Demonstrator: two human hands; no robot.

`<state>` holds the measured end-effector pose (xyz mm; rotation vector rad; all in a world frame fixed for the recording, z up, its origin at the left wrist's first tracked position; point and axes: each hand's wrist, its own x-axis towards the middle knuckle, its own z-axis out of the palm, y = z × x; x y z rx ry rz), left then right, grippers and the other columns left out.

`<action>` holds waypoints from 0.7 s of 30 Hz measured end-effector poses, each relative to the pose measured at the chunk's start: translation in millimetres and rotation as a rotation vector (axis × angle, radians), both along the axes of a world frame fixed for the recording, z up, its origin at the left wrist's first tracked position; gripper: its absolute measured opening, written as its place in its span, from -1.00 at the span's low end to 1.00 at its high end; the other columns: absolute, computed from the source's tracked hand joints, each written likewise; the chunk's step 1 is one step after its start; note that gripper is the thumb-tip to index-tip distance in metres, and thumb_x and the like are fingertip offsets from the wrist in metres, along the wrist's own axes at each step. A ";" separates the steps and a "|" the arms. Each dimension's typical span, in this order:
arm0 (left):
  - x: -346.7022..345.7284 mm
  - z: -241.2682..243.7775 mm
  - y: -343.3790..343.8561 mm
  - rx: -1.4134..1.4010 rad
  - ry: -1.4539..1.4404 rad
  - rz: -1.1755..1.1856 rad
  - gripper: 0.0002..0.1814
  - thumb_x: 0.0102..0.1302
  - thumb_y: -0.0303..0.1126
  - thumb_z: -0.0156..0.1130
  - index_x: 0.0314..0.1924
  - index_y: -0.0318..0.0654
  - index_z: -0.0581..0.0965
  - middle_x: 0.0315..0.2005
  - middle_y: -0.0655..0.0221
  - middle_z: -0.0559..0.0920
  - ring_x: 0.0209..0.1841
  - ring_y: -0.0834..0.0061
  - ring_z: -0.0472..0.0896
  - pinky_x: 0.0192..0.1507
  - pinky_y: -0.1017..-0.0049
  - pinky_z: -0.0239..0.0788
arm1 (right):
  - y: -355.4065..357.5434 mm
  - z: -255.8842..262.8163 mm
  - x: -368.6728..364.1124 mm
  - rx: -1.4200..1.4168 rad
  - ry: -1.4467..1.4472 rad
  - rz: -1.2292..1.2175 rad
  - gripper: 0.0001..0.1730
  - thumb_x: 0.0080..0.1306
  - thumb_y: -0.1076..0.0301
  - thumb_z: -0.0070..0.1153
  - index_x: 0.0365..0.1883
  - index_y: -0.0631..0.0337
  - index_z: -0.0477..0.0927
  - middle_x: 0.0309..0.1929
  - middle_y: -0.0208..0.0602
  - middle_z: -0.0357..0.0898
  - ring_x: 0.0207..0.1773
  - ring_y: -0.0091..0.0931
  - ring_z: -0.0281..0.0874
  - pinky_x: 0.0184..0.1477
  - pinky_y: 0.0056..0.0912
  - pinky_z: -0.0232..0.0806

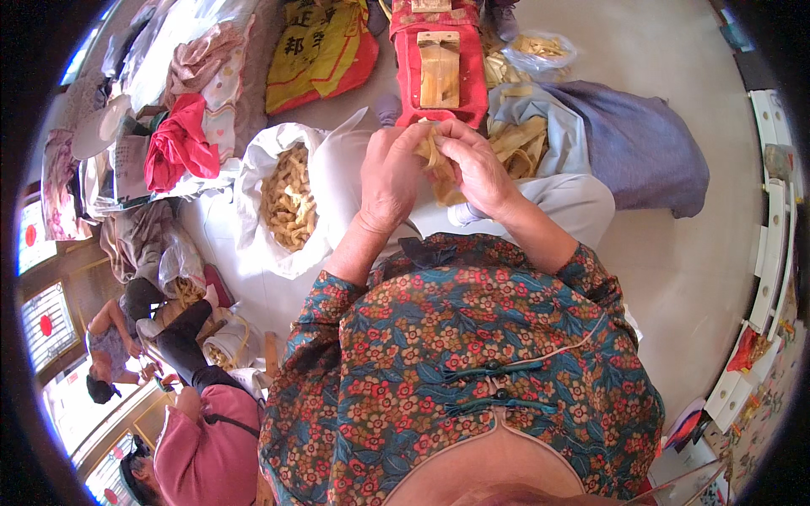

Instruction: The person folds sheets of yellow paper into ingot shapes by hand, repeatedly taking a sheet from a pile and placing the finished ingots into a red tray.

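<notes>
My left hand and my right hand meet in front of me, both pinching a soft yellowish strip. One end of it hangs down between the palms; the fingers hide part of the rest. Just beyond my fingertips, a wooden block lies on a bench covered in red cloth. By my right hand, wide flat yellowish strips rest in a light blue cloth. To the left of my left hand, a white sack stands full of short, twisted or knotted yellowish pieces.
A darker blue cloth spreads at right, below a clear plastic bag of yellowish pieces. A yellow and red printed sack lies at upper left. Piled fabrics stand farther left. At lower left, a person in pink and another person sit.
</notes>
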<state>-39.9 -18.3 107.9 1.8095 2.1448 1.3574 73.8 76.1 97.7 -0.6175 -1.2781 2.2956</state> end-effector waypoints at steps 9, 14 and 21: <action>-1.2 -8.7 -1.1 -0.051 -0.315 -0.104 -0.86 0.30 -0.42 0.08 -0.20 -0.33 0.44 -0.26 0.29 0.48 -0.16 0.37 0.45 -0.06 0.39 0.29 | -1.1 10.4 20.2 0.883 -0.136 0.024 -0.75 0.35 0.21 -0.01 -0.27 0.25 0.45 -0.54 -0.04 0.44 -0.42 -0.15 0.49 -0.38 -0.23 0.29; -4.4 -20.8 -1.1 -0.251 -1.203 -0.252 -0.80 0.33 -0.46 0.05 -0.05 -0.29 0.39 -0.14 0.42 0.47 -0.06 0.57 0.43 0.04 0.55 0.24 | 13.7 11.0 21.8 0.734 -0.153 -0.001 -0.75 0.28 0.25 0.13 -0.23 0.27 0.55 -0.55 -0.31 0.52 -0.49 -0.48 0.51 -0.45 -0.40 0.28; -11.6 -31.6 9.1 -0.175 -0.852 -0.067 -0.85 0.37 -0.48 0.05 -0.10 -0.33 0.47 -0.25 0.46 0.56 -0.19 0.70 0.48 -0.09 0.65 0.32 | 10.1 14.6 22.8 0.239 -0.084 0.158 -0.69 0.29 0.32 0.15 -0.02 0.21 0.57 -0.53 -0.65 0.43 -0.54 -0.80 0.26 -0.54 -0.76 0.14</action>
